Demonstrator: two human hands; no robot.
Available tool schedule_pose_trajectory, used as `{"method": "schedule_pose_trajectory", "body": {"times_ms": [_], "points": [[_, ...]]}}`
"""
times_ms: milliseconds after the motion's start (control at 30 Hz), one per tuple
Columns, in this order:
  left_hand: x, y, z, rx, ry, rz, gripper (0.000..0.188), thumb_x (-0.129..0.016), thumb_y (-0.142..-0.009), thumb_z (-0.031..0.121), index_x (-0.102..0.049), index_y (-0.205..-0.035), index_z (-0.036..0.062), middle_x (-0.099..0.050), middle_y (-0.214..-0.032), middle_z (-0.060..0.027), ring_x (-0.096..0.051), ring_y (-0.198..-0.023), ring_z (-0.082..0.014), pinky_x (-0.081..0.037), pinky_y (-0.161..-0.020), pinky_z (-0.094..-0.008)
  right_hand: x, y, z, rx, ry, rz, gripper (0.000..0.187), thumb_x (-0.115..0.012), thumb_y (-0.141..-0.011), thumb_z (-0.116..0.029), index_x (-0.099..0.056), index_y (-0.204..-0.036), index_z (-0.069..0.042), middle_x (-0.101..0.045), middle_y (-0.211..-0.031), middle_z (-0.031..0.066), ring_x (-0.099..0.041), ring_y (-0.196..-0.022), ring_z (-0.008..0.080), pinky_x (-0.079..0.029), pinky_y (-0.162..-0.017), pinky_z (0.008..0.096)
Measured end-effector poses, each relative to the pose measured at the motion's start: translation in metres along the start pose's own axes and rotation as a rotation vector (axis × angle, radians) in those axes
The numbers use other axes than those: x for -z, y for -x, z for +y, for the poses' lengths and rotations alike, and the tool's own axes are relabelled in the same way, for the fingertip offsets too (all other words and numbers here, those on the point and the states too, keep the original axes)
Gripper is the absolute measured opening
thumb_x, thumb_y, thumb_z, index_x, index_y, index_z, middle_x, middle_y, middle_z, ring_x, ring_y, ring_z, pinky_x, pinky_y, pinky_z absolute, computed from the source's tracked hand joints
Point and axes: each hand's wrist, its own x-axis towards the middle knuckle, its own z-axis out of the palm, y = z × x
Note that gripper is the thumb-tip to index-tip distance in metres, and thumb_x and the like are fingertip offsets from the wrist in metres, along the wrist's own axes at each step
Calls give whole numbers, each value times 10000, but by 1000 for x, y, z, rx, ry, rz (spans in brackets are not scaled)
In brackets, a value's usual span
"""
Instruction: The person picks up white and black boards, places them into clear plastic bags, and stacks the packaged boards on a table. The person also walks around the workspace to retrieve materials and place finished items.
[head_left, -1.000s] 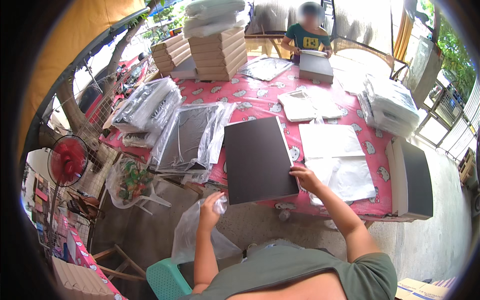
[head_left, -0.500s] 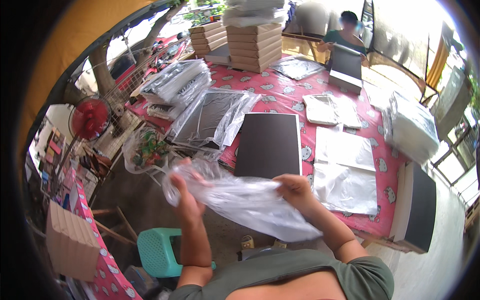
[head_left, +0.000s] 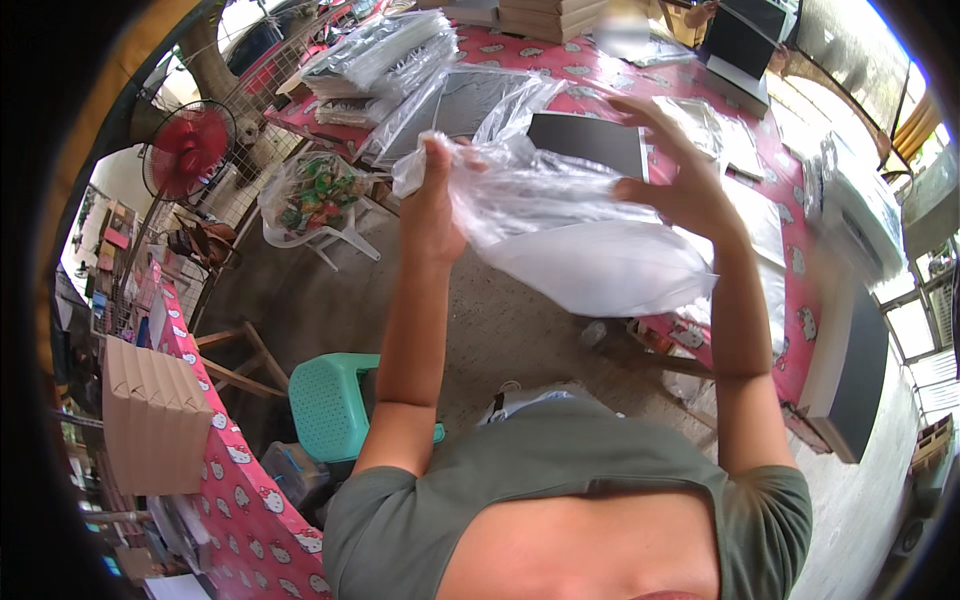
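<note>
A clear plastic bag hangs in the air in front of me, its lower part puffed out to the right. My left hand is closed on its gathered left end, thumb up. My right hand is at the bag's right side with fingers stretched apart and slightly blurred; its thumb lies close to the plastic. Behind the bag, a black sheet lies on the pink patterned table, partly covered from view. To its left is a black sheet in clear plastic.
Plastic-wrapped stacks stand at the table's far left and right. A black-topped white stack sits at the right edge. A green stool, fan and brown packages are leftward. Another person's hand shows at the far side.
Both hands have risen with the bag, away from my body. My right hand has let go of the plastic and spread its fingers. The bag's lower part has puffed out. The view has tilted down.
</note>
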Motion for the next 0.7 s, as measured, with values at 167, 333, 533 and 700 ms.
{"method": "schedule_pose_trajectory", "body": {"times_ms": [167,333,533,700], "points": [[39,-13,17,-44,-61,-297,404,-617,-760,397,-552,-917,30,-548,-710,-13,-522,-712,-85,-433,-623,-204,-52,22,24,-264,-471,-238,161,-583,-798,-98,-600,-893,30,-600,-938,118,-578,-855,196,-451,-799,322],[69,-10,6,16,-645,-651,384,-616,-755,397,-584,-901,43,-569,-873,-39,-511,-751,-113,-396,-716,-245,-30,40,14,-454,-1261,41,201,-465,-885,-203,-530,-898,-14,-557,-677,31,-529,-532,89,-448,-527,206],[78,-26,-8,530,296,-793,243,-576,-805,275,-561,-827,34,-552,-754,-56,-506,-680,-135,-396,-582,-255,-26,90,18,-359,-189,-754,320,-652,-746,-216,-572,-975,-7,-596,-796,54,-557,-696,173,-444,-664,284],[84,-33,-38,296,-28,-1520,228,-543,-816,279,-570,-875,60,-579,-670,-84,-523,-719,-149,-412,-658,-294,-4,97,-15,-637,-1076,-138,216,-476,-878,-167,-546,-984,8,-586,-745,57,-561,-642,117,-466,-628,232]]}}
